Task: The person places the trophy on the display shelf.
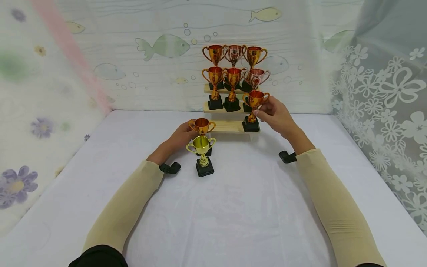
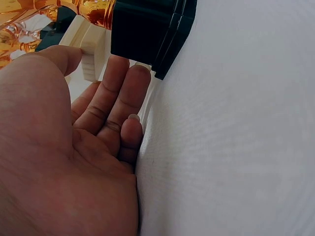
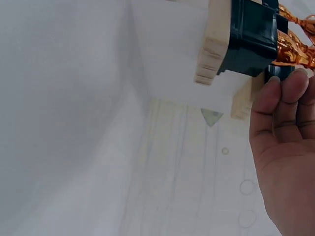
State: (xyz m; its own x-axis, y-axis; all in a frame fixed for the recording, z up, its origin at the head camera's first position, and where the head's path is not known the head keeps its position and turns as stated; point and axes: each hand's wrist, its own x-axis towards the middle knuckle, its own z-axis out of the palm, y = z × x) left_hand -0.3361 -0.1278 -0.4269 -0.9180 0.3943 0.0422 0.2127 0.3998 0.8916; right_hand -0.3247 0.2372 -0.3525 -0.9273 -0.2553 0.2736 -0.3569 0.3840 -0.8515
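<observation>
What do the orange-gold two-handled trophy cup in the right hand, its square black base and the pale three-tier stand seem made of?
Orange-gold two-handled trophy cup: probably metallic-coated plastic, given its mirror-like highlights; metal remains possible.
Square black base: likely moulded plastic, smooth with a faint sheen and stepped edge.
Pale three-tier stand: apparently unvarnished wood, matte, with grain lines showing.

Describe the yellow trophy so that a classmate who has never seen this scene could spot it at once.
On the white table, find the wooden tiered stand. In front of its left end, the yellow trophy stands nearest the camera. Its bright yellow cup sets it apart from the orange trophy directly behind.
</observation>
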